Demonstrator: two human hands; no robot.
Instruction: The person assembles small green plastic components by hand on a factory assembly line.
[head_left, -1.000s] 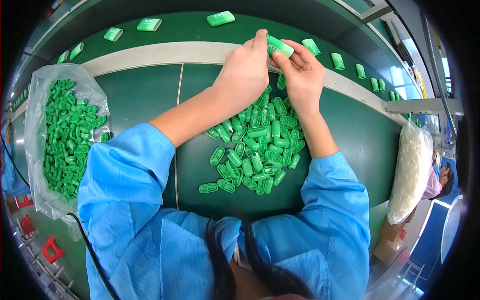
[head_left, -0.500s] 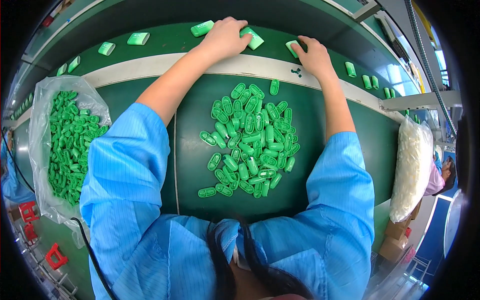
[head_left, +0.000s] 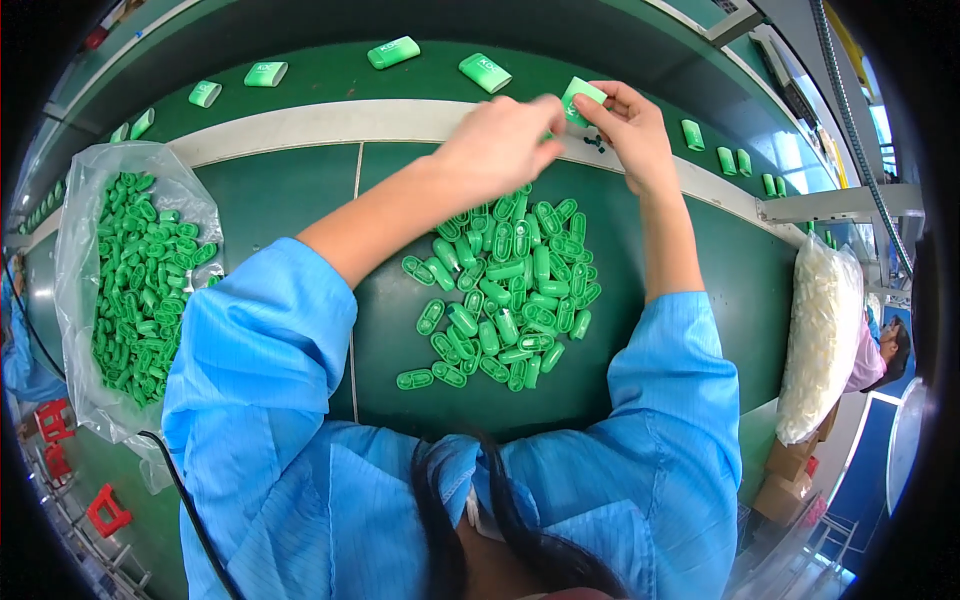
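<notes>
My right hand (head_left: 635, 130) pinches a flat light-green plastic shell (head_left: 581, 101) between thumb and fingers, over the pale rail at the belt's near edge. Close to its left side is my left hand (head_left: 505, 145), smeared by motion, so I cannot make out what its fingers hold. Beside the right hand, a few small dark pieces (head_left: 595, 143) rest on the rail. Below both hands a heap of small green oval caps (head_left: 520, 285) covers the middle of the green table, some with the hollow side up. My left forearm hides the heap's far edge.
More light-green shells (head_left: 485, 72) are spaced along the green belt (head_left: 330, 85) behind the pale rail (head_left: 300, 130). At the left lies an open clear bag (head_left: 75, 300) of green caps. A full bag of cream-coloured parts (head_left: 822, 340) hangs at the right, near a metal bracket (head_left: 840, 203).
My right hand has lifted a shell off the belt toward me. My left hand has left the belt and come right and nearer, beside that shell. The shells on the belt have shifted left.
</notes>
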